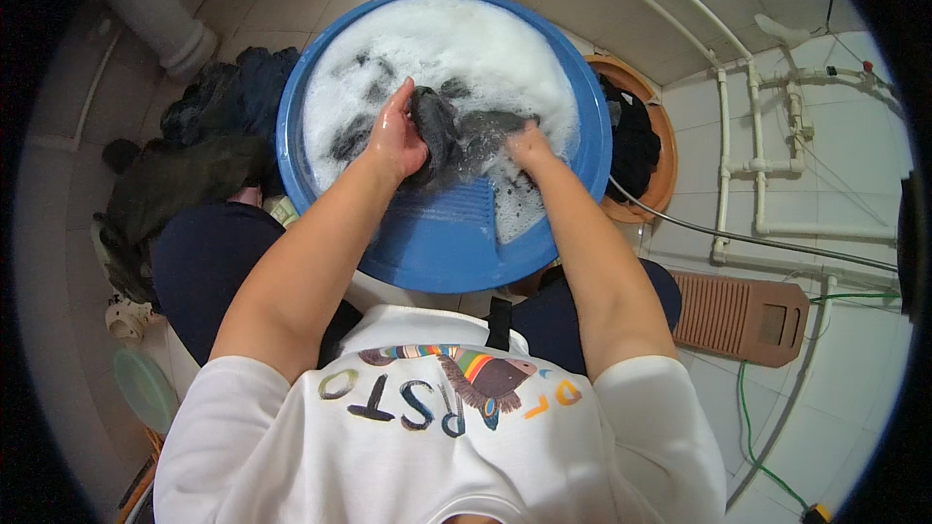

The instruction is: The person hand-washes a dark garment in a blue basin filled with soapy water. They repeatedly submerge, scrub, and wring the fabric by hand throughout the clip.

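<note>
A round blue washtub stands before me, with thick white suds over the water. A ribbed washboard is part of its near side. Just above the board, a wet dark grey cloth stretches between my hands; the kind of garment cannot be made out. My left hand grips a bunched fold of it, thumb pointing up. My right hand is closed on the cloth's other end at the edge of the suds, its fingertips partly hidden. More grey cloth shows through the foam.
Dark clothes lie heaped left of the tub. An orange-brown basin with black clothes stands at the right, and a grey hose runs from the tub's right side. A brown washboard lies near white wall pipes.
</note>
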A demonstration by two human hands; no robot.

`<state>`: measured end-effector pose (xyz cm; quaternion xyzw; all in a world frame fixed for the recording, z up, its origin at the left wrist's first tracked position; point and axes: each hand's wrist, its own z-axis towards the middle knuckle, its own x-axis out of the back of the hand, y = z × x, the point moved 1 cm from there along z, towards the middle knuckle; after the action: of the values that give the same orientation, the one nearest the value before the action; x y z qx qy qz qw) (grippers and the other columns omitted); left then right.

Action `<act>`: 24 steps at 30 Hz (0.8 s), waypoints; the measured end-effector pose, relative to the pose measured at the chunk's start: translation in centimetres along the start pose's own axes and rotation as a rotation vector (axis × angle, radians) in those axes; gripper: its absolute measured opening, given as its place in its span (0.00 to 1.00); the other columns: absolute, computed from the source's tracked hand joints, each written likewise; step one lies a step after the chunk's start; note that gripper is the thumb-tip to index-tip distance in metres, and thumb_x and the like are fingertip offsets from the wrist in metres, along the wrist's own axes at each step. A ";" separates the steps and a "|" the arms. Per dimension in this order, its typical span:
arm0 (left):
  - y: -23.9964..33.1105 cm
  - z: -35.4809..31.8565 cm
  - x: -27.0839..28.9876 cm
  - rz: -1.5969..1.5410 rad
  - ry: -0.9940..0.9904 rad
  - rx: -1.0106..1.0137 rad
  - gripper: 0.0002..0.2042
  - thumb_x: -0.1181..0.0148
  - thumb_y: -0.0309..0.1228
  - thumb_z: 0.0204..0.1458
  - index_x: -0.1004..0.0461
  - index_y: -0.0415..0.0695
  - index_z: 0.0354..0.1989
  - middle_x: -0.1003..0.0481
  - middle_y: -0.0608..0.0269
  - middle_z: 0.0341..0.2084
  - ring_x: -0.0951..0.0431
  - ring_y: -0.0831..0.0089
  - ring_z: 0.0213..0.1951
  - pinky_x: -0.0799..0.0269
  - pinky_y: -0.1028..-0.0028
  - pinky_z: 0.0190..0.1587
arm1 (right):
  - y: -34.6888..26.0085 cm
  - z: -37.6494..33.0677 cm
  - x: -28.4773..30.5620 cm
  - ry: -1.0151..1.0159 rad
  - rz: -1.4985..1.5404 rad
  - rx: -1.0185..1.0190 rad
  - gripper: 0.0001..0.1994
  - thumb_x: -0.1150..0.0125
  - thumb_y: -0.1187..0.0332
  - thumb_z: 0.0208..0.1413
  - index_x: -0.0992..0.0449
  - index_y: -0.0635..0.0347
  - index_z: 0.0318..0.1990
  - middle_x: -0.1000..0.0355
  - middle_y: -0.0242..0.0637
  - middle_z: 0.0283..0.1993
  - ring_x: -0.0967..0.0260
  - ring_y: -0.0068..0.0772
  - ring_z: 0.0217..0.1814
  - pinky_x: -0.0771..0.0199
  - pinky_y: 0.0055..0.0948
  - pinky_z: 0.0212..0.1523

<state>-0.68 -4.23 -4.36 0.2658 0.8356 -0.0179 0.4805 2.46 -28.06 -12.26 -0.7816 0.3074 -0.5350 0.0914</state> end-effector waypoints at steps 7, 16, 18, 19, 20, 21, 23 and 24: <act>-0.9 -1.0 0.1 0.091 -0.071 0.099 0.20 0.52 0.51 0.49 0.28 0.45 0.35 0.27 0.61 0.34 0.27 0.67 0.38 0.32 0.65 0.43 | -14.0 -12.9 -0.1 0.240 0.411 0.893 0.13 0.40 0.72 0.32 0.32 0.64 0.30 0.38 0.44 0.43 0.39 0.41 0.46 0.37 0.32 0.46; -2.5 -0.3 1.7 0.349 0.068 -0.243 0.11 0.48 0.35 0.49 0.30 0.40 0.33 0.27 0.58 0.29 0.26 0.67 0.30 0.28 0.70 0.34 | -12.4 -12.1 -1.2 0.415 0.030 0.924 0.11 0.44 0.61 0.38 0.30 0.58 0.27 0.33 0.43 0.30 0.33 0.45 0.33 0.32 0.36 0.34; -2.1 -1.9 -0.4 0.333 0.052 0.043 0.11 0.48 0.34 0.49 0.31 0.39 0.36 0.28 0.57 0.32 0.26 0.67 0.32 0.28 0.69 0.35 | -10.3 -8.9 -0.8 0.421 0.050 0.665 0.14 0.46 0.58 0.41 0.29 0.60 0.28 0.31 0.46 0.34 0.32 0.47 0.36 0.32 0.39 0.36; -2.1 -2.2 -0.7 0.325 0.046 0.183 0.12 0.48 0.34 0.49 0.31 0.39 0.37 0.28 0.57 0.33 0.26 0.67 0.33 0.29 0.69 0.36 | -9.0 -7.1 -0.7 0.453 0.038 0.596 0.15 0.46 0.57 0.42 0.29 0.61 0.28 0.30 0.47 0.36 0.32 0.48 0.37 0.32 0.40 0.36; -2.2 -1.9 -0.4 0.402 0.019 0.140 0.16 0.46 0.36 0.48 0.33 0.38 0.41 0.29 0.55 0.37 0.27 0.67 0.37 0.30 0.71 0.40 | -8.6 -6.2 0.3 0.365 -0.012 0.451 0.16 0.46 0.55 0.42 0.28 0.61 0.29 0.30 0.47 0.35 0.32 0.49 0.37 0.32 0.40 0.37; -2.1 -2.3 -1.1 0.500 0.010 0.074 0.17 0.46 0.38 0.48 0.33 0.39 0.42 0.29 0.56 0.37 0.27 0.67 0.37 0.30 0.69 0.40 | -7.7 -5.3 1.3 0.276 -0.059 0.302 0.18 0.46 0.53 0.43 0.28 0.62 0.30 0.30 0.46 0.34 0.33 0.50 0.37 0.32 0.40 0.37; -1.6 -3.8 -3.3 0.696 -0.019 -0.052 0.20 0.46 0.43 0.48 0.32 0.40 0.43 0.27 0.56 0.37 0.26 0.66 0.37 0.31 0.66 0.42 | -4.2 -2.4 1.9 0.268 0.062 0.203 0.22 0.45 0.49 0.42 0.28 0.62 0.32 0.29 0.45 0.30 0.32 0.49 0.36 0.33 0.39 0.37; -0.4 -3.5 -3.0 0.757 -0.071 0.011 0.23 0.43 0.43 0.45 0.34 0.38 0.45 0.29 0.55 0.38 0.28 0.68 0.38 0.32 0.71 0.41 | -3.2 -1.8 2.5 0.185 0.232 0.160 0.25 0.45 0.45 0.42 0.28 0.62 0.34 0.30 0.47 0.33 0.32 0.47 0.37 0.34 0.38 0.39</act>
<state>-2.45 -4.88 -0.15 0.5574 0.6609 0.1469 0.4805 2.73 -26.60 -8.07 -0.6786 0.3592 -0.6132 0.1856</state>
